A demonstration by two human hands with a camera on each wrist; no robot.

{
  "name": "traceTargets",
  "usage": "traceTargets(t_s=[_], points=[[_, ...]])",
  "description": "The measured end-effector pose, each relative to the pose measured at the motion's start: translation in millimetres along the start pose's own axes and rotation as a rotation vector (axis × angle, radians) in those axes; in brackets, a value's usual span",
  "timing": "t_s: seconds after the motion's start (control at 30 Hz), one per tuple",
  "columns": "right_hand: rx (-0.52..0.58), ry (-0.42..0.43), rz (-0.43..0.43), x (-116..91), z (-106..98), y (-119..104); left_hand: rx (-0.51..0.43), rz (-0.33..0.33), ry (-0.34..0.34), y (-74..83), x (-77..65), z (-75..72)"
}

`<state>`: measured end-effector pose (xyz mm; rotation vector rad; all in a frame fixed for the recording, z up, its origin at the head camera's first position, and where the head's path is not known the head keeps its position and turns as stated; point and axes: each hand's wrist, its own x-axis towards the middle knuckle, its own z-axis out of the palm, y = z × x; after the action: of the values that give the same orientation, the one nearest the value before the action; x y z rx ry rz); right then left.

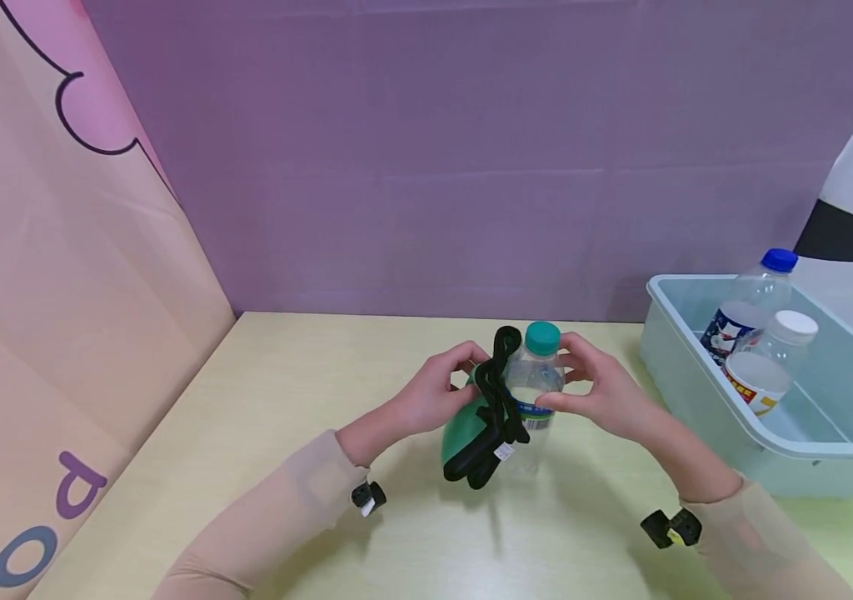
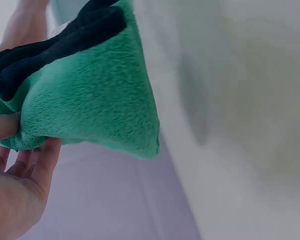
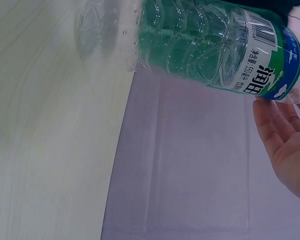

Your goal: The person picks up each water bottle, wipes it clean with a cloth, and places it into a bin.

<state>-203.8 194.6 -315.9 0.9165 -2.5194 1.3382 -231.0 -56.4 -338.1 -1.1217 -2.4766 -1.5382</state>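
Note:
My left hand (image 1: 437, 392) pinches a green fuzzy cloth thing (image 1: 460, 429) with long black soft strips; its exact kind does not show. In the left wrist view the thumb and fingers of that hand (image 2: 20, 190) hold the edge of the green fabric (image 2: 90, 90). A small white tag (image 1: 504, 451) hangs by the black strips (image 1: 497, 392). Right beside it stands a clear plastic bottle (image 1: 539, 375) with a teal cap. My right hand (image 1: 602, 387) grips this bottle, thumb in front and fingers at the far side. Water drops dot its wall (image 3: 190, 40) in the right wrist view.
A light blue plastic bin (image 1: 726, 450) stands at the right of the pale wooden table (image 1: 306, 375). Inside it lean two clear bottles, one with a blue cap (image 1: 779, 260) and one with a white cap (image 1: 795, 327). A purple backdrop (image 1: 411, 167) rises behind the table.

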Motion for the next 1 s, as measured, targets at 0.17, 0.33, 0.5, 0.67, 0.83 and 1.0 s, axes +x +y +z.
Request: traceTargets(t_s=[0.17,0.33,0.5,0.67,0.83,1.0], points=[[-0.005,0.000,-0.002,0.6,-0.9,-1.0,-0.076,0.048,0.053,19.4,8.8,-8.9],[0.018,-0.005,-0.009,0.6,-0.7,0.3,-0.103,0.061,0.050,29.7,13.0,-12.5],[0.018,-0.005,-0.028,0.9,-0.9,1.7,-0.098,0.032,0.059,28.9,12.2,-10.0],[-0.015,0.007,-0.031,0.3,-1.9,3.5,-0.057,0.009,0.035,16.7,7.6,-2.4],[-0.023,0.005,-0.016,-1.8,-1.9,4.5,0.075,-0.013,-0.050,-4.8,0.2,6.8],[-0.008,-0.009,0.015,-2.0,-0.9,2.8,0.147,-0.031,-0.119,-21.6,-5.0,12.4]])
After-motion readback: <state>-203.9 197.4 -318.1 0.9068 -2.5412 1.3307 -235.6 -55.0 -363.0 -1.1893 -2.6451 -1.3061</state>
